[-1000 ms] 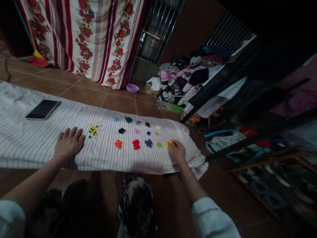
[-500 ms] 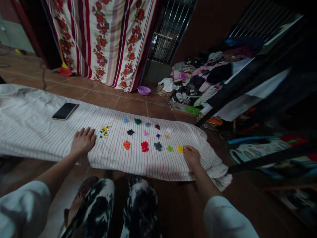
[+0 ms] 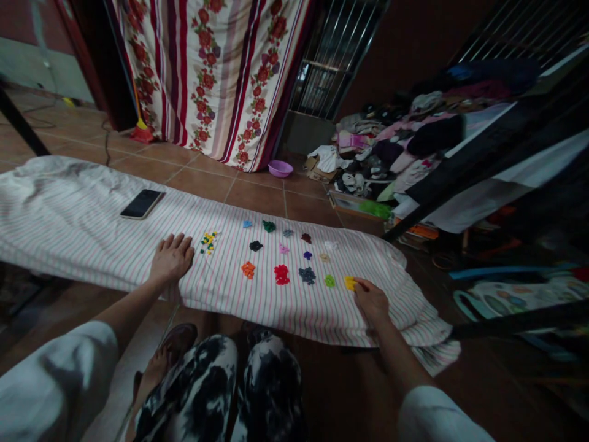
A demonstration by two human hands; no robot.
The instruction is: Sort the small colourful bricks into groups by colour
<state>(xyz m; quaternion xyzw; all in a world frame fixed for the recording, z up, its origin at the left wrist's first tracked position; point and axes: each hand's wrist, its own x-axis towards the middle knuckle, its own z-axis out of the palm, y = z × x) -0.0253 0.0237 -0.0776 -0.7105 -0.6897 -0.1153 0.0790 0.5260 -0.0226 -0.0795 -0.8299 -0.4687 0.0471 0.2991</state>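
My left hand (image 3: 172, 258) lies flat on the striped cloth (image 3: 221, 298), fingers stretched out and holding nothing. Just right of it is a mixed heap of small yellow, green and white pieces (image 3: 208, 242). At the right end of the front row, my right hand (image 3: 372, 299) pinches at the edge of the small yellow pieces (image 3: 350, 283); its fingertips partly cover them. Leftward along that row are lime green (image 3: 329, 280), dark grey (image 3: 307, 275), red (image 3: 281, 274) and orange pieces (image 3: 248, 270). Behind them sit black (image 3: 256, 246), pink (image 3: 284, 248), purple (image 3: 308, 255) and beige pieces (image 3: 324, 258).
Farther back are light blue (image 3: 247, 224), dark green (image 3: 269, 226), brown (image 3: 306, 237) and white pieces (image 3: 331, 245). A phone (image 3: 142, 204) rests at the left. Beyond stand a purple basin (image 3: 280, 169), a floral curtain (image 3: 207, 80) and piled clothes (image 3: 391, 138).
The whole view has shifted, so the cloth and everything on it appear farther right. Both hands keep nearly the same places on the cloth, the right one still at the yellow pieces.
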